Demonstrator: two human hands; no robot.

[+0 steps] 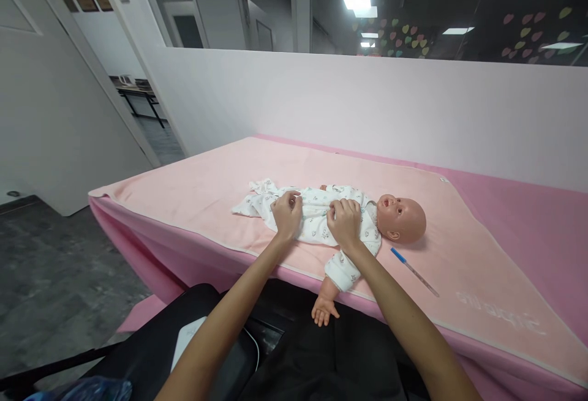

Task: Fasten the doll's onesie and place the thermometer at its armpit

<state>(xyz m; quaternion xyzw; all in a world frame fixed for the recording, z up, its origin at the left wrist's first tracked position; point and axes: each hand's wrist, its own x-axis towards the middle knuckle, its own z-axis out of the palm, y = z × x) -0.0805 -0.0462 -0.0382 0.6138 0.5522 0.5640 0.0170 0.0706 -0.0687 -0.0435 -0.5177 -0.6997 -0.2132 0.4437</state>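
A baby doll [402, 220] lies on its back across the pink cloth, head to the right. It wears a white patterned baby outfit [316, 236]. My left hand [288, 212] is closed, pinching the outfit's front near the doll's lower body. Over the chest, my right hand [345, 220] is closed on the same fabric, its fingers curled. Between the two hands the cloth front looks drawn straight. One doll arm [327, 300] hangs over the table's near edge, below my right wrist. The outfit's leg end [252, 204] lies flattened and rumpled at the left.
A pen with a blue cap [413, 271] lies on the peach blanket [184, 193], right of the doll. Pink cloth [519, 217] covers the table beneath. A white wall [321, 101] with a window rises behind. A black bag or seat [184, 321] is near my lap.
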